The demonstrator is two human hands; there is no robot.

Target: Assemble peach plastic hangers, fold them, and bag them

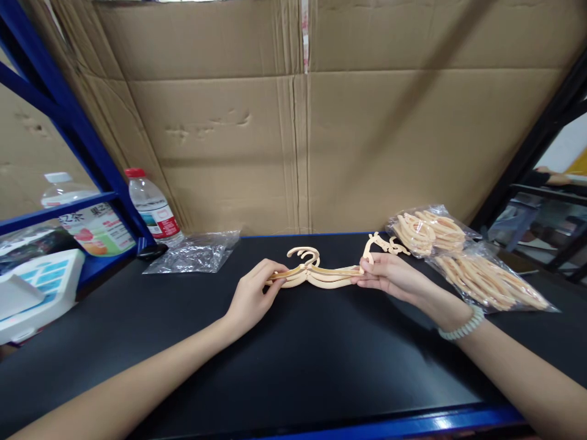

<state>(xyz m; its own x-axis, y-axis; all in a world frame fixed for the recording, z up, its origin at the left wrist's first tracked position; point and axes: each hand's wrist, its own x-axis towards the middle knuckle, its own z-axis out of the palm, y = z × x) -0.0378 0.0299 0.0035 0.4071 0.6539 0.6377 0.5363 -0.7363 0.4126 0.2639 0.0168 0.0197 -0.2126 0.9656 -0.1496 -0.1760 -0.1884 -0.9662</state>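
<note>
Several small cream-coloured hangers (321,278) lie together in the middle of the black tabletop, their hooks pointing away from me. My left hand (259,287) pinches their left ends between thumb and fingers. At the other end, my right hand (389,275) has its fingers closed on the right tips. Just beyond the right fingers is another cream piece with a curved arm and small knobbly shapes (392,245); whether that hand also touches it I cannot tell.
At the right lie two clear bags of cream hangers (490,278). A flat clear plastic bag (195,253) and a red-capped bottle (153,208) are at the back left. A white device (41,293) and blue frame (82,134) border the left; cardboard (229,153) stands behind.
</note>
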